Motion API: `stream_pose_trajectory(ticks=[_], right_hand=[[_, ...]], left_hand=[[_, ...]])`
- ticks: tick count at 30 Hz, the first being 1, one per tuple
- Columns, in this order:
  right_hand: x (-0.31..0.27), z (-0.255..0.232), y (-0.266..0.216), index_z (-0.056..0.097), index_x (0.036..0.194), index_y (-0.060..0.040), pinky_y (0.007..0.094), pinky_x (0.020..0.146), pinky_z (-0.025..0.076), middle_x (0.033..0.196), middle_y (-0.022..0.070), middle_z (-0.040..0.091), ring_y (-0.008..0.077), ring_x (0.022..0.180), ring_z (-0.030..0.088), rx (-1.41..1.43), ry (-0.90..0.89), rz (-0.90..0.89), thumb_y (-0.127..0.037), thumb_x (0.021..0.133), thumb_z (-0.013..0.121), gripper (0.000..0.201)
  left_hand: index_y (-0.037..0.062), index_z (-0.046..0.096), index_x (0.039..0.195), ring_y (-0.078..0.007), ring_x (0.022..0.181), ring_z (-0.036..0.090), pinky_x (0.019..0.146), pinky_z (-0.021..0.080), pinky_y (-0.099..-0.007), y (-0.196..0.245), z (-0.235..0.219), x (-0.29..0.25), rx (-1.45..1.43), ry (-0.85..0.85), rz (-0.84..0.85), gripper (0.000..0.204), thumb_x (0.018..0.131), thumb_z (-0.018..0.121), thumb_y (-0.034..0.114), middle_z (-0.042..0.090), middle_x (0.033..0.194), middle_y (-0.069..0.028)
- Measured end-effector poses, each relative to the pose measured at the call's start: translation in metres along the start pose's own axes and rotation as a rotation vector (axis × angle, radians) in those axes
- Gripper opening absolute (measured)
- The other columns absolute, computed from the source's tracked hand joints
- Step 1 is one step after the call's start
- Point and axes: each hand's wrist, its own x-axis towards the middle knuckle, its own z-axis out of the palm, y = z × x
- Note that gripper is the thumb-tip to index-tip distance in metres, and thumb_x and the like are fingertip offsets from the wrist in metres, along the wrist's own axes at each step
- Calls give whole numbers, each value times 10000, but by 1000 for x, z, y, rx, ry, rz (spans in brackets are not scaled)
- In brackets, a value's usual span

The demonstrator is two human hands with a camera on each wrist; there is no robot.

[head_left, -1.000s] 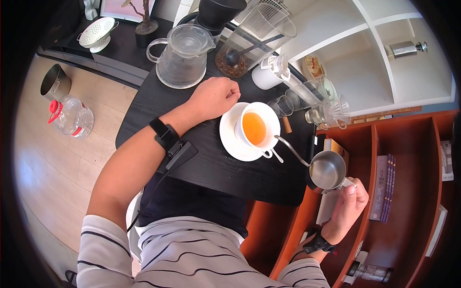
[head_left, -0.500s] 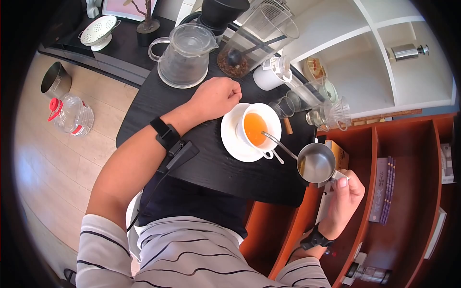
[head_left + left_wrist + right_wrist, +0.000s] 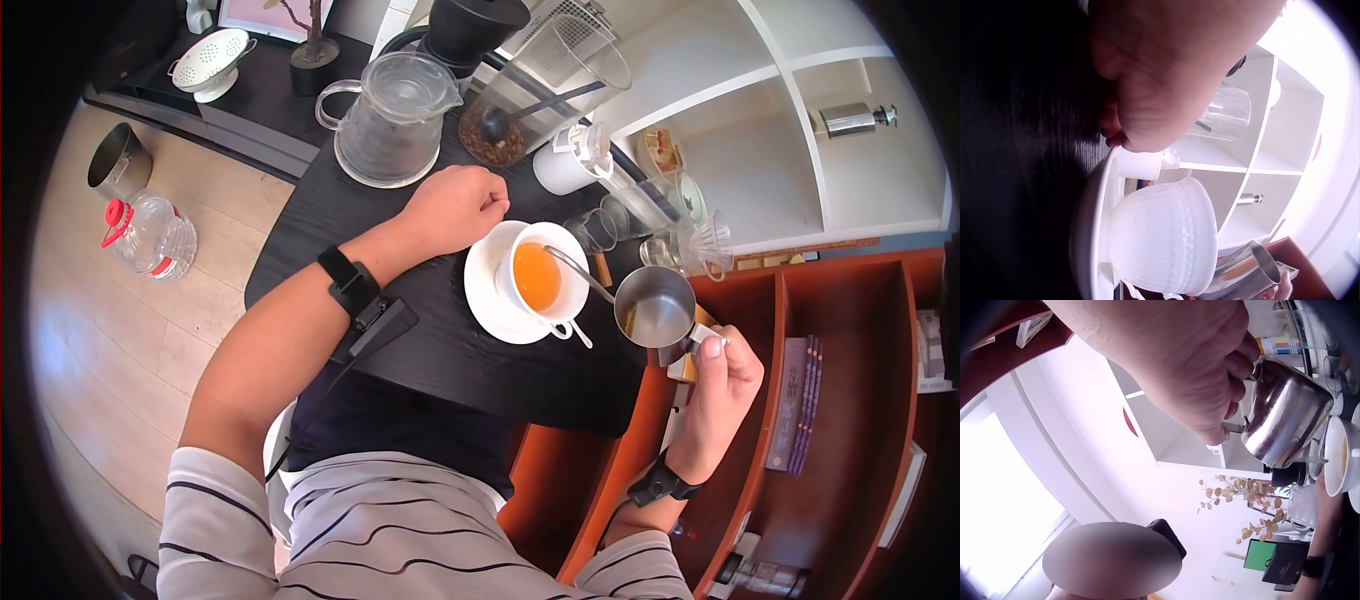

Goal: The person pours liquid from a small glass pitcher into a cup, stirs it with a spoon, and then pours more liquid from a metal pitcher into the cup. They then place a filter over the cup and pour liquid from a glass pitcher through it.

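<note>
In my right hand (image 3: 722,395) I grip the handle of a small open-topped steel gooseneck kettle (image 3: 655,308). The kettle tilts toward a white cup (image 3: 1339,447), and the tip of its thin spout is over the cup's mouth. An orange liquid (image 3: 537,278) fills much of the cup. Under the cup lies a white saucer (image 3: 483,290), with a spoon handle (image 3: 582,334) sticking out beside the cup's handle. My left hand (image 3: 455,208) rests on the black table, fingers loosely curled, holding nothing, right by the saucer's rim.
Behind my left hand stand a glass server (image 3: 388,135) and a tall glass vessel (image 3: 495,130) with brown bits and a black scoop. A white mug (image 3: 565,168) and several clear glasses (image 3: 597,228) line the back right edge. A red-brown bookshelf (image 3: 745,285) adjoins the table's right side.
My right hand has raised the kettle and brought it left, so its spout has moved from the cup's near rim to above the liquid. The left hand has stayed at rest.
</note>
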Motion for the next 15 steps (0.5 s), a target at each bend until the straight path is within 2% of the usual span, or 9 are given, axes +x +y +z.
stream_pose_trajectory(ticks=[4,7,15], right_hand=[[5,0,2,594,796,-28,223,643,301,754,-67,541,29,721,400,0,0,-10,-157,1019,728,290],[6,2,-1,537,760,-59,235,649,273,746,-73,486,28,721,352,-40,11,21,-233,1058,692,379],[-3,-11,5,577,780,-42,228,639,282,744,-78,523,23,717,390,-35,67,57,-141,1018,732,301]], left_hand=[[-8,763,970,-319,804,729,755,568,-406,0,0,1,-3,-6,-13,193,905,693,160,727,882,-180],[-5,764,967,-319,804,728,755,568,-407,-1,1,1,-2,6,4,189,903,693,157,728,880,-176],[2,763,963,-315,811,733,757,569,-407,-1,1,1,16,0,4,176,902,690,150,734,888,-171]])
